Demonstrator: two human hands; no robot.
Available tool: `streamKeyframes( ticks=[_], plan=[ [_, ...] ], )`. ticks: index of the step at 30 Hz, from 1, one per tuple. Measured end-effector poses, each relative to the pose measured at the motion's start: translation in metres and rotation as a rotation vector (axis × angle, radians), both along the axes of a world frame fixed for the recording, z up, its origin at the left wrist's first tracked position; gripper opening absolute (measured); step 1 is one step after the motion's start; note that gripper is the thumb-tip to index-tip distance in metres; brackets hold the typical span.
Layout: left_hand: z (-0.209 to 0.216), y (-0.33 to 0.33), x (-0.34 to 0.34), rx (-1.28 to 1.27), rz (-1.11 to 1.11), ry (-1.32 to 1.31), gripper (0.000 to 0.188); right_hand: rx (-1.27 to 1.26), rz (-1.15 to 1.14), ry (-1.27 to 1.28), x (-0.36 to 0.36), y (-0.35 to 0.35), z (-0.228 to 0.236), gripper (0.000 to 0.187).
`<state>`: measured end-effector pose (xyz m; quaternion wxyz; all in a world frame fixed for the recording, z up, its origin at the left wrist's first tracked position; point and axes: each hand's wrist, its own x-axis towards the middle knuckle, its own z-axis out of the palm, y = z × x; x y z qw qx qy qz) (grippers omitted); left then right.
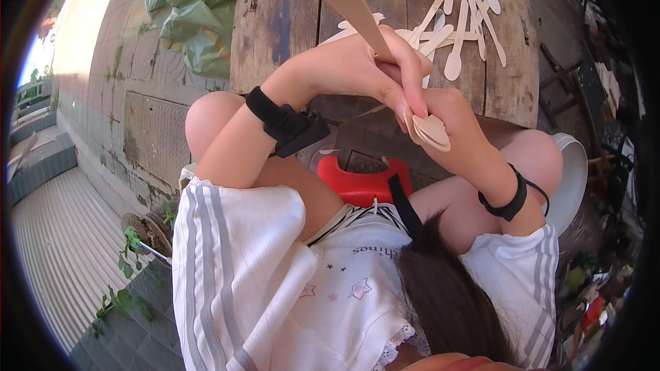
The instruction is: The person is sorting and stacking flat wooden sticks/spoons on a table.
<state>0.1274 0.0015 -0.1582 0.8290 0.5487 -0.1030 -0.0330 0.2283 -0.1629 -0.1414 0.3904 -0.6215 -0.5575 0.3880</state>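
Observation:
My left hand (371,65) is closed round a flat wooden spoon (344,7), whose broad end sticks out up and to the left. Its thumb and fingertips also reach the rounded ends of a small stack of wooden spoons (432,132). That stack is gripped in my right hand (450,115), with the ends fanned slightly; the rest of it is hidden by the fingers. Beyond both hands, loose wooden spoons (454,55) lie scattered on a worn plank table (282,27). Both wrists wear black bands.
A green plastic bag (192,17) rests left of the table. Between my knees is a red plastic object (364,185), perhaps a stool. A white bucket-like container (576,178) stands by my right knee. Dark frames and clutter (584,82) line the right side.

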Motion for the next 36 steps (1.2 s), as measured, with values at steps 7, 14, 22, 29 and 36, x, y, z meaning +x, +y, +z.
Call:
streamKeyframes(
  ticks=[7,14,22,29,36],
  plan=[
    [-0.001,-0.001,0.0,0.053,0.121,0.019,0.023,0.061,-0.055,-0.085,-0.002,0.004,-0.003,0.024],
    [0.005,-0.002,0.002,0.154,0.267,0.064,0.049,-0.236,-0.193,0.438,0.002,0.014,-0.001,0.036],
    [0.022,0.024,-0.006,0.191,0.443,0.108,0.052,-0.168,-0.17,1.19,0.03,0.018,-0.001,0.032],
    [0.014,0.035,-0.018,0.507,0.384,0.022,0.037,-0.215,-0.159,1.306,0.038,0.017,-0.004,0.031],
    [0.023,0.033,-0.016,0.73,0.448,-0.025,0.038,-0.285,-0.112,1.068,0.029,0.013,0.0,0.043]
  ],
)
